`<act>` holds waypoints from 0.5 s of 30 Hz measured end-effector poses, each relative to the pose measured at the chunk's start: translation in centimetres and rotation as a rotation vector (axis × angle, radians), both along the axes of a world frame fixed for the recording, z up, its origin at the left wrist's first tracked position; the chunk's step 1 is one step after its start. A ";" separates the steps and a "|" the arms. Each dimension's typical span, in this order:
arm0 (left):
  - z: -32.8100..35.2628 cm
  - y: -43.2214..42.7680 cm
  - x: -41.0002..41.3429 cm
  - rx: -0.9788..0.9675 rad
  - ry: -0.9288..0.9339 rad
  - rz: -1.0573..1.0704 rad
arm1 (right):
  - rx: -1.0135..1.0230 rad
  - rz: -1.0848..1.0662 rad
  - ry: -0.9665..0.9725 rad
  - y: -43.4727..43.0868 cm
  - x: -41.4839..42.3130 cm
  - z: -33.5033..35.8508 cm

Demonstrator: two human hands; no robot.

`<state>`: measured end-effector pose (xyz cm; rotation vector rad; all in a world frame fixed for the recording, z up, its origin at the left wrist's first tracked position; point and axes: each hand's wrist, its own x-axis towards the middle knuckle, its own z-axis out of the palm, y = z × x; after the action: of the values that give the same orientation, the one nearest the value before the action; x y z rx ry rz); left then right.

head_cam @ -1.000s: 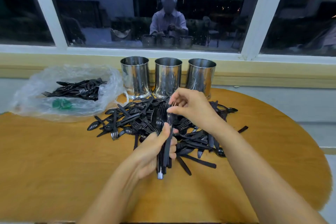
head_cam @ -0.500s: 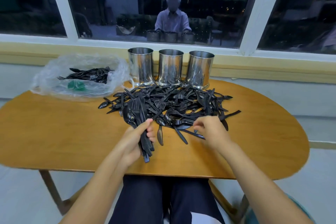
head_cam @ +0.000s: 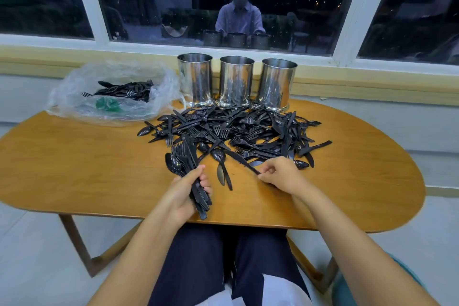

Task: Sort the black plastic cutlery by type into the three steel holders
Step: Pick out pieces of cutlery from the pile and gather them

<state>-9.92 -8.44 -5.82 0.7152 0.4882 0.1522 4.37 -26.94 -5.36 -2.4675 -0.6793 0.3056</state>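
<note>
A: The fingers (head_cam: 201,182) of the left hand (head_cam: 183,194) are wrapped tight around a bundle of cutlery (head_cam: 191,169), close to the near edge of the table (head_cam: 74,169). It looks like forks with 1 spoon mixed in.

B: And the right hand (head_cam: 280,174)?

A: Its thumb and first finger pinch the end of 1 long black piece (head_cam: 242,161) — maybe a knife, I can't tell.

B: What could go wrong?

A: That piece runs under the big pile (head_cam: 236,129). A fast pull could drag others along and flick them off the table. The full bundle could also slip, because the handles poke out below the fist.

B: And farther back?

A: The 3 steel holders (head_cam: 236,81) stand in a row behind the pile, touching its far edge. I can't see inside them. Reaching over the pile could knock 1 down — or the spoon could land in with the forks. A plastic bag (head_cam: 74,87) at the far left holds more cutlery.
</note>
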 end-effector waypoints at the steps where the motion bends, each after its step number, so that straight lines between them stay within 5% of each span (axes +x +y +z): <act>1: -0.1 -0.1 0.1 -0.009 0.010 0.002 | 0.056 0.009 0.081 0.1 -0.1 0.4; 4: -0.4 -0.4 0.4 -0.023 0.035 -0.004 | 0.292 -0.060 0.283 0.6 -1.1 1.7; 8: -0.2 -1.5 0.7 -0.018 0.022 0.040 | 0.526 -0.161 0.324 1.3 -3.3 2.3; 15: -0.1 -2.8 1.7 0.163 -0.009 0.095 | 0.613 -0.075 0.331 3.5 -8.0 1.0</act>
<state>-8.25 -11.26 -5.93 0.8505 0.5050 0.2871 -3.58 -23.47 -4.36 -1.7999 -0.4504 0.3958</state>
